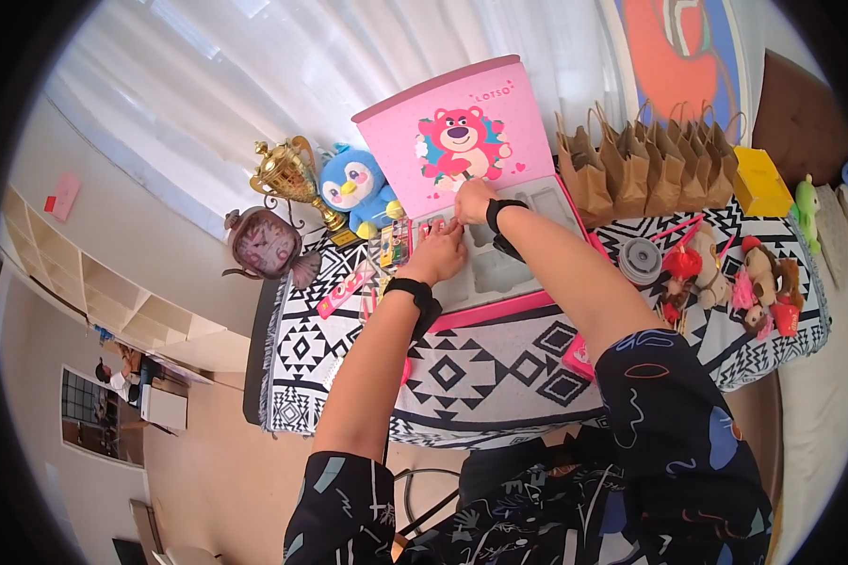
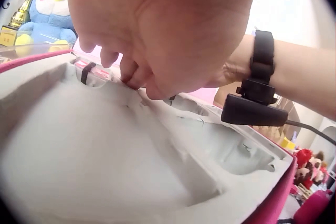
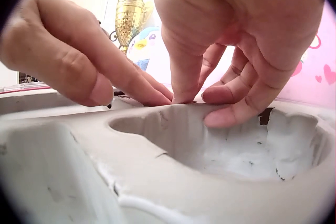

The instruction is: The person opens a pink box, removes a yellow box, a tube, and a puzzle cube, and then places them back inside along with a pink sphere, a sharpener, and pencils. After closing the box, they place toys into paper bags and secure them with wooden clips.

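A pink gift box [image 1: 499, 312] lies with its lid [image 1: 398, 139] raised, a pink bear printed inside it. Within sits a pale moulded tray [image 3: 157, 192] with deep hollows. My left hand [image 1: 440, 252] reaches over the tray's far left part, its fingers extended and fingertips at a ridge. Beside it, my right hand [image 1: 474, 202] points downward, one finger at the ridge and others inside a rounded hollow [image 3: 247, 145]. In the right wrist view the fingertips of both hands nearly meet; I cannot tell whether the right hand pinches something there. A dark strap [image 2: 86, 71] shows in a slot.
Left of the box stand a blue plush penguin [image 1: 360, 191], a gold trophy [image 1: 287, 171] and an ornate clock [image 1: 262, 243]. To the right are several paper bags [image 1: 664, 174], a yellow box [image 1: 761, 182], a grey round container [image 1: 640, 259] and small plush toys [image 1: 713, 268].
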`<state>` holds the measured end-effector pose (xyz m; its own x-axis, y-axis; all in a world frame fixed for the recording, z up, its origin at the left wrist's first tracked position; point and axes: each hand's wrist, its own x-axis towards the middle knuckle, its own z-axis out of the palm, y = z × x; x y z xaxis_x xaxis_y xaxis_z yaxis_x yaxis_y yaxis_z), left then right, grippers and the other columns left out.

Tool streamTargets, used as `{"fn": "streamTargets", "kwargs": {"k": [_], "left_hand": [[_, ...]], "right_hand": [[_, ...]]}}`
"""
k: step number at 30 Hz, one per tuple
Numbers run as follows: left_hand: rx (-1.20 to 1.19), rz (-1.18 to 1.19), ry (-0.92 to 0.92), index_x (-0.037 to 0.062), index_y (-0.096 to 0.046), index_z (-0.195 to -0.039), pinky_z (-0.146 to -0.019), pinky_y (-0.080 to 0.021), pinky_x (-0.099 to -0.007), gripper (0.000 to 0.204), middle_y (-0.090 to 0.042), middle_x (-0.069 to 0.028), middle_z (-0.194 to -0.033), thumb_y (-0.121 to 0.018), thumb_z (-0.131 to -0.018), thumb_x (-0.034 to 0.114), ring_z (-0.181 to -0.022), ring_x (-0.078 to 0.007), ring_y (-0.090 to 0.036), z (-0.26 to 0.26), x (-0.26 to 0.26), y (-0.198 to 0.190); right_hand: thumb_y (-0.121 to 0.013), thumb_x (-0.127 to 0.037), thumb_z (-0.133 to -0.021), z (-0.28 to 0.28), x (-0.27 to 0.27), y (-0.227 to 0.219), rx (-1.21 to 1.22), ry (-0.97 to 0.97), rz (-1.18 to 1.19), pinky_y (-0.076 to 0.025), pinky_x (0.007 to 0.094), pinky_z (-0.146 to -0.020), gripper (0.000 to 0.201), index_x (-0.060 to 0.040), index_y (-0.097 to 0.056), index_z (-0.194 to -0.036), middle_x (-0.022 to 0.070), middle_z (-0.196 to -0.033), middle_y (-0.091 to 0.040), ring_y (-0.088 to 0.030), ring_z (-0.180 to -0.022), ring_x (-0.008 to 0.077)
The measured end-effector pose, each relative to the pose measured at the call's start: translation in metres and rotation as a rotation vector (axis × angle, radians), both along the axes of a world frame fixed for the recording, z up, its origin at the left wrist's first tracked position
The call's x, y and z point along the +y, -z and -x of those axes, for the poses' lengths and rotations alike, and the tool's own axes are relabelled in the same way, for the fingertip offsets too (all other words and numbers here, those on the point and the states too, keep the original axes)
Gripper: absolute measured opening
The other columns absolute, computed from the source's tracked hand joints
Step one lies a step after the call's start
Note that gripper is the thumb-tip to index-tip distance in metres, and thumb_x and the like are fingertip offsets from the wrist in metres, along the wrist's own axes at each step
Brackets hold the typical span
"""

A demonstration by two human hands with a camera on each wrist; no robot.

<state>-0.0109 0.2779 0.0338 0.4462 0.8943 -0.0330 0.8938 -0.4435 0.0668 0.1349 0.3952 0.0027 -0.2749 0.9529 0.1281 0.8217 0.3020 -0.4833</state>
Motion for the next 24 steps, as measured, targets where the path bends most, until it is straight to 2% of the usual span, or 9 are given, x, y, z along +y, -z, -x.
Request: {"fn": "streamTargets", "kwargs": {"k": [2, 4, 5, 8, 13, 15, 17, 21, 24], "left_hand": [[-0.019, 0.013, -0.006, 0.0005, -0.049, -0.150, -0.120, -0.025, -0.0700, 0.057, -0.040, -0.0203, -0.163, -0.048, -0.099, 0.027, -0.149, -0.0513, -0.035, 0.005, 0.000, -0.006], [-0.148, -0.051, -0.074, -0.0001, -0.048, -0.150, -0.121, -0.029, -0.0632, 0.059, -0.044, -0.0238, -0.160, -0.053, -0.102, 0.033, -0.147, -0.0503, -0.038, 0.010, 0.001, -0.015], [-0.155, -0.052, -0.100, -0.0001, -0.048, -0.150, -0.121, -0.029, -0.0632, 0.059, -0.044, -0.0238, -0.160, -0.053, -0.102, 0.033, -0.147, -0.0503, -0.038, 0.016, -0.004, -0.026], [-0.682, -0.061, -0.086, 0.0027, -0.050, -0.151, -0.113, -0.043, -0.0427, 0.059, -0.055, -0.0227, -0.150, -0.061, -0.104, 0.037, -0.135, -0.0354, -0.056, 0.039, -0.064, -0.096], [-0.856, -0.121, -0.274, 0.0033, -0.057, -0.146, -0.101, -0.049, -0.0319, 0.047, -0.071, -0.0148, -0.131, -0.058, -0.108, 0.032, -0.116, -0.0191, -0.066, 0.118, -0.187, -0.146], [-0.786, -0.165, -0.495, 0.0031, -0.058, -0.145, -0.102, -0.050, -0.0343, 0.048, -0.073, -0.0152, -0.128, -0.060, -0.107, 0.032, -0.118, -0.0226, -0.068, 0.165, -0.239, -0.109], [-0.632, -0.053, -0.681, 0.0042, -0.056, -0.147, -0.109, -0.047, -0.0395, 0.054, -0.066, -0.0222, -0.138, -0.066, -0.103, 0.034, -0.130, -0.0313, -0.062, 0.188, -0.267, -0.070], [-0.267, 0.111, -0.621, 0.0132, -0.030, -0.164, -0.124, -0.028, -0.0546, 0.115, -0.017, -0.0325, -0.168, -0.091, -0.073, 0.048, -0.155, -0.0537, -0.017, 0.207, -0.293, 0.003], [-0.332, 0.044, -0.603, 0.0124, -0.034, -0.163, -0.124, -0.031, -0.0490, 0.111, -0.024, -0.0362, -0.165, -0.092, -0.074, 0.045, -0.155, -0.0489, -0.023, 0.216, -0.289, 0.032]], "right_hand": [[-0.083, -0.016, -0.073, -0.003, -0.003, -0.008, -0.027, -0.027, -0.036, -0.061, 0.0376, -0.082, 0.008, -0.0135, -0.082, -0.080, 0.0089, -0.085, -0.079, -0.076, -0.083, 0.0251], [-0.081, -0.034, -0.078, -0.016, -0.009, -0.028, -0.214, -0.343, -0.050, -0.063, 0.0436, -0.083, 0.033, -0.0100, -0.082, -0.100, 0.0166, -0.101, -0.078, -0.076, -0.095, 0.0312], [-0.077, -0.044, -0.080, -0.022, -0.013, -0.039, -0.137, -0.333, 0.141, -0.063, 0.0390, -0.075, 0.036, -0.0150, -0.082, -0.102, 0.0115, -0.095, -0.079, -0.076, -0.089, 0.0236], [-0.077, -0.044, -0.089, -0.057, -0.054, -0.087, 0.145, -0.467, 0.420, -0.061, 0.0326, -0.076, 0.058, -0.0020, -0.070, -0.127, 0.0106, -0.118, -0.073, -0.069, -0.103, 0.0183], [-0.074, -0.030, -0.096, -0.126, -0.179, -0.149, 0.290, -0.570, -0.064, -0.055, 0.0335, -0.081, 0.039, -0.0023, -0.069, -0.124, 0.0114, -0.108, -0.074, -0.070, -0.095, 0.0202], [-0.076, -0.025, -0.093, -0.171, -0.252, -0.158, 0.183, -0.565, 0.028, -0.054, 0.0344, -0.076, 0.035, -0.0057, -0.073, -0.123, 0.0139, -0.106, -0.075, -0.071, -0.092, 0.0226], [-0.079, -0.024, -0.090, -0.187, -0.301, -0.153, 0.152, -0.477, 0.148, -0.054, 0.0377, -0.088, 0.039, -0.0068, -0.072, -0.125, 0.0166, -0.115, -0.073, -0.069, -0.105, 0.0289], [-0.083, -0.022, -0.083, -0.195, -0.368, -0.095, 0.005, -0.371, -0.001, -0.041, 0.0476, -0.116, 0.062, -0.0051, -0.059, -0.138, 0.0231, -0.151, -0.049, -0.048, -0.139, 0.0437], [-0.083, -0.023, -0.084, -0.194, -0.386, -0.066, 0.022, -0.302, 0.019, -0.040, 0.0501, -0.116, 0.062, -0.0051, -0.058, -0.138, 0.0234, -0.154, -0.046, -0.045, -0.141, 0.0461]]}}
